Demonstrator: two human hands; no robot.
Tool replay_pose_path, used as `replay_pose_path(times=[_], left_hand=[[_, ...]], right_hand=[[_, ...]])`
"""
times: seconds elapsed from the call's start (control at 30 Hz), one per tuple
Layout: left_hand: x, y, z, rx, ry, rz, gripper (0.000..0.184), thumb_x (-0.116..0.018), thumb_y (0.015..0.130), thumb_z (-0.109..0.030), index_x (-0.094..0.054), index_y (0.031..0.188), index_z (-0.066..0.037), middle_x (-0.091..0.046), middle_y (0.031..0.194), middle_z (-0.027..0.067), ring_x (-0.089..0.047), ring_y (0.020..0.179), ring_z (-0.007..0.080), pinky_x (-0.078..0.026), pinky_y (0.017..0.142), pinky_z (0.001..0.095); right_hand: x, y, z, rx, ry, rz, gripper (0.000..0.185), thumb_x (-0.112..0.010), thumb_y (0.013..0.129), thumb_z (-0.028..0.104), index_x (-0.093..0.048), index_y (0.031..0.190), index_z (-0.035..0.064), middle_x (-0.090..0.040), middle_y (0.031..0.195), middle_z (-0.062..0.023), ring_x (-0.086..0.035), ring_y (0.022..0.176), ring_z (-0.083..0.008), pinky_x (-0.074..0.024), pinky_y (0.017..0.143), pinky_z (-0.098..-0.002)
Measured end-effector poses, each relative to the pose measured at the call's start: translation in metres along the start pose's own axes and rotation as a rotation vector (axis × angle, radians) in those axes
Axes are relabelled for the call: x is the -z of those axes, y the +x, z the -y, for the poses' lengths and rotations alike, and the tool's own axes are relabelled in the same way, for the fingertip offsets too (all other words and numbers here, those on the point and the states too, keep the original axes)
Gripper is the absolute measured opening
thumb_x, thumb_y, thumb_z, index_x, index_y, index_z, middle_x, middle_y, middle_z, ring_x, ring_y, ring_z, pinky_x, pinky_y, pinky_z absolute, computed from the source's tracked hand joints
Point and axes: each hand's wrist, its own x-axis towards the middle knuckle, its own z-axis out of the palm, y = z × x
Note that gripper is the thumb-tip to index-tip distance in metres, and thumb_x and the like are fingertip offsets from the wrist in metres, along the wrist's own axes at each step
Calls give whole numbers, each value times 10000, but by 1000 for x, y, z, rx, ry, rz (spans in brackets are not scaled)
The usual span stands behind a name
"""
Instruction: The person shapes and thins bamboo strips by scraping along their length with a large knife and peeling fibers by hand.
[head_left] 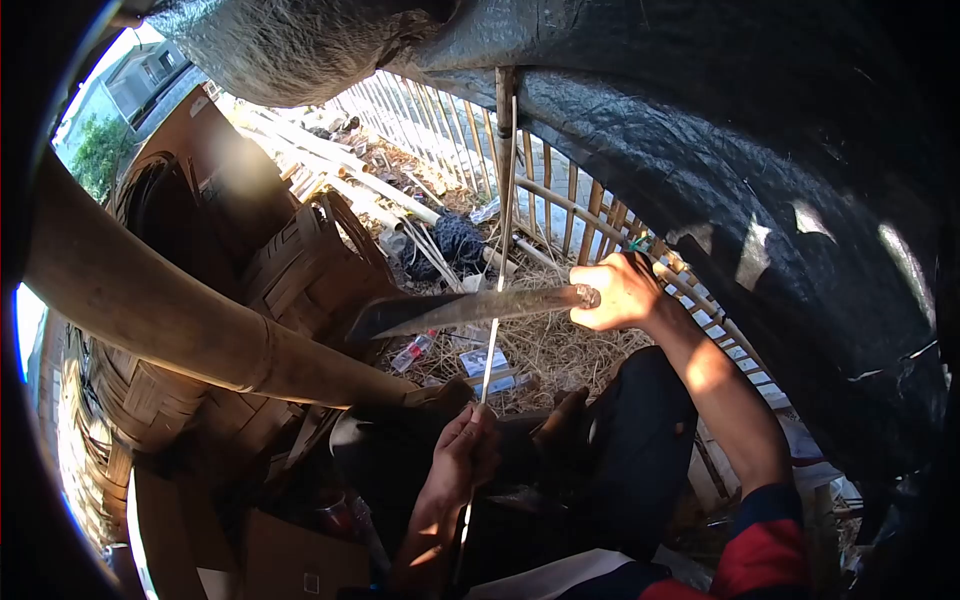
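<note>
My left hand is closed around a thin pale bamboo strip, which stands nearly upright in front of me. The strip's lower end passes below the fist toward my lap; its upper part runs up beside a wooden post. Across the strip lies the long blade of a large knife, pointing left. My right hand is shut on the near end of this knife, its handle mostly hidden by the fingers. Blade and strip cross just above my left hand; whether they touch I cannot tell.
A thick bamboo pole slants across the left, before woven bamboo baskets. Black plastic sheeting hangs overhead and right. A bamboo slat fence, straw, litter and cut poles lie beyond. Cardboard is at lower left.
</note>
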Motion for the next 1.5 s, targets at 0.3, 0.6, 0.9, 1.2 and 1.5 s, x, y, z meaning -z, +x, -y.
replay_pose_path(times=[0.3, 0.6, 0.9, 1.2, 1.5], left_hand=[[7, 1, 2, 51, 54, -70, 219, -420, 1009, -305, -426, 842, -163, -276, 599, -75, -218, 432, 29, -153, 360, 210], [7, 25, 4, 84, -113, -32, 324, -384, 1011, -348, -345, 732, -187, -260, 591, -69, -225, 445, 44, -162, 374, 215], [-6, 19, 3, -4, -36, -30, 336, -423, 992, -433, -395, 767, -185, -249, 565, -73, -216, 432, 53, -167, 366, 223], [-15, 7, 2, 15, 78, -147, 402, -380, 1012, -413, -357, 687, -178, -270, 520, -55, -230, 397, 67, -176, 369, 254], [-4, 10, 14, -14, 63, -117, 323, -403, 1001, -424, -457, 795, -180, -276, 534, -70, -228, 398, 47, -171, 352, 220]], right_hand=[[-35, 21, -64, -448, 72, -336, 362, -716, 673, 354, -662, 829, 31, -656, 759, -195, -659, 766, -365, -519, 681, -415], [-13, 1, -10, -3, 401, -220, 197, -686, 668, 194, -566, 695, 40, -513, 555, -88, -526, 495, -205, -421, 515, -328], [-6, 10, 46, 351, 5, 43, 299, -660, 607, 322, -596, 789, 93, -603, 647, -138, -610, 613, -334, -451, 554, -431], [-7, 8, 26, 159, -26, -18, 281, -689, 617, 342, -623, 775, 119, -620, 634, -128, -619, 607, -337, -464, 556, -439], [-14, 12, 26, 316, -90, 71, 265, -697, 600, 323, -601, 748, 125, -584, 616, -90, -590, 581, -304, -446, 551, -405]])
